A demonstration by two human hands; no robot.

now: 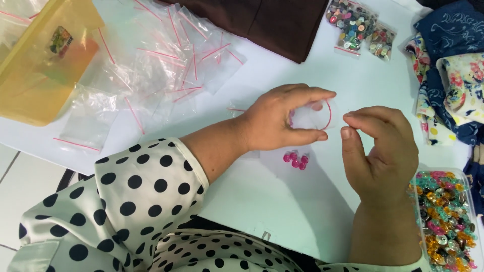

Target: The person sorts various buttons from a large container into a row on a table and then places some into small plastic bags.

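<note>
My left hand (280, 121) grips a thin clear glossy plastic bag (315, 117); pink beads (296, 159) shiny, table (282, 201) smooth matt white, brown cloth (272, 22) matt.

Take the pile of clear zip bags (166, 60) with red strips as your landmark. Left of it stands a yellow see-through box (40, 70) bearing a small colourful label (60, 40). Right of the pile lie two filled bead bags (360, 27). Your left hand (282, 118) holds one small clear bag (312, 117).
</note>
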